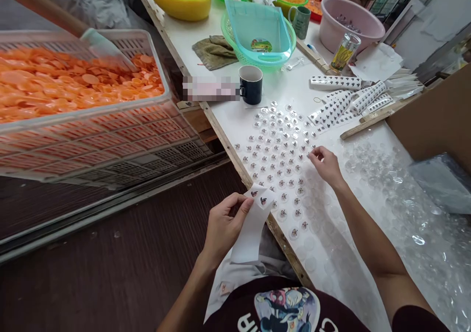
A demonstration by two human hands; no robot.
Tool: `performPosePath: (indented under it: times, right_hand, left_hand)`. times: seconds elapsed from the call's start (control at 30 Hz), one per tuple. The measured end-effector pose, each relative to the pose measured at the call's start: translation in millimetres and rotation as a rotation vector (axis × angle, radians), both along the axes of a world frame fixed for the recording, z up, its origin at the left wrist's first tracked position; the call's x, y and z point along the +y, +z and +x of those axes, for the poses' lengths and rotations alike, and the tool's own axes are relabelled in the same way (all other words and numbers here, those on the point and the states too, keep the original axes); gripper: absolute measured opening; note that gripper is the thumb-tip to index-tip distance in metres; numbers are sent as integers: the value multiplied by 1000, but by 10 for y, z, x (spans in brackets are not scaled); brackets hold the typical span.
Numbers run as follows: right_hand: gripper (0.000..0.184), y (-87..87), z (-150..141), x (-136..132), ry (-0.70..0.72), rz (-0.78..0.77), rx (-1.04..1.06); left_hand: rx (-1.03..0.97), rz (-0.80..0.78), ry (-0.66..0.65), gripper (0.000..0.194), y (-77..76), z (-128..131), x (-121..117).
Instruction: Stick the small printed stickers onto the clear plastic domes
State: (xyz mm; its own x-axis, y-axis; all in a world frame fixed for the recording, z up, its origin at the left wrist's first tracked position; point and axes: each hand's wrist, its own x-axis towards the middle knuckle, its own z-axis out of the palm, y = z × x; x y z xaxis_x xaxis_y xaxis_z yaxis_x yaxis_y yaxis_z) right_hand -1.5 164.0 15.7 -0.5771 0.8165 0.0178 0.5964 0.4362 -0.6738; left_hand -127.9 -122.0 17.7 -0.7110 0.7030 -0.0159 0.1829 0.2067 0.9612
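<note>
My left hand [230,219] pinches a white strip of sticker backing [250,239] over the table's near edge; two small dark stickers [263,201] show at its upper end. My right hand [326,164] reaches over the table with thumb and forefinger pinched together. A tiny dark sticker seems to be at those fingertips, close above the clear discs. Many round clear plastic discs [282,213], each bearing a small dark sticker, lie spread in rows between my hands. Bare clear discs [311,243] lie to the right of them.
A dark mug [251,90] stands behind the discs. Sticker sheets [336,107] lie at the right, by a wooden strip [380,116]. Loose clear plastic pieces [397,190] cover the right side. At left, a co-worker's gloved hand [106,50] reaches into a crate [164,89] of orange pieces.
</note>
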Motion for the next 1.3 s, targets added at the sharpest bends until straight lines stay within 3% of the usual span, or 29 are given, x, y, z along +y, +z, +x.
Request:
performPosePath:
  times: [0.1,0.2,0.3,0.43,0.53,0.6,0.67,0.73,0.83,0.9,0.97,1.1,1.23,1.3]
  right_hand:
    - [14,-18,38,-43,17,-255,36]
    - [11,-44,22,-60,-6,-268,-16]
    - [9,-73,-12,-96,1,-186,-121]
    - [6,-106,-56,-164,58,45,-319]
    - [17,-94,-80,-178,60,186,-429]
    - [17,-48,-80,-206,43,240,-414]
    - [7,36,-65,-311,28,260,-289]
    - [16,145,-40,-527,93,188,-78]
    - [28,291,-14,-983,341,-96,188]
    - [37,338,-13,-1247,423,-241,248]
    - [29,343,-17,-1398,431,-340,258]
    - [25,308,2,-1414,488,-459,237]
    - [36,314,50,-1386,562,-439,213]
    - [30,331,70,-1412,545,-418,237]
  left_hand:
    - [-7,-2,-2,24,2,-8,5]
    - [-15,0,1,24,6,-5,8]
    - [-20,-4,7,24,13,2,0]
    - [-13,-18,7,24,21,18,3]
    - [-6,-1,7,26,32,31,16]
    - [1,6,6,26,45,36,19]
    - [5,9,9,27,62,40,19]
    - [3,12,21,27,77,49,23]
    - [-12,26,42,26,93,77,51]
    - [-23,44,35,26,101,101,76]
    - [-36,70,35,22,111,121,91]
    - [-134,121,-12,27,136,149,75]
    - [-259,128,-25,23,152,183,56]
    - [-258,121,16,24,154,203,61]
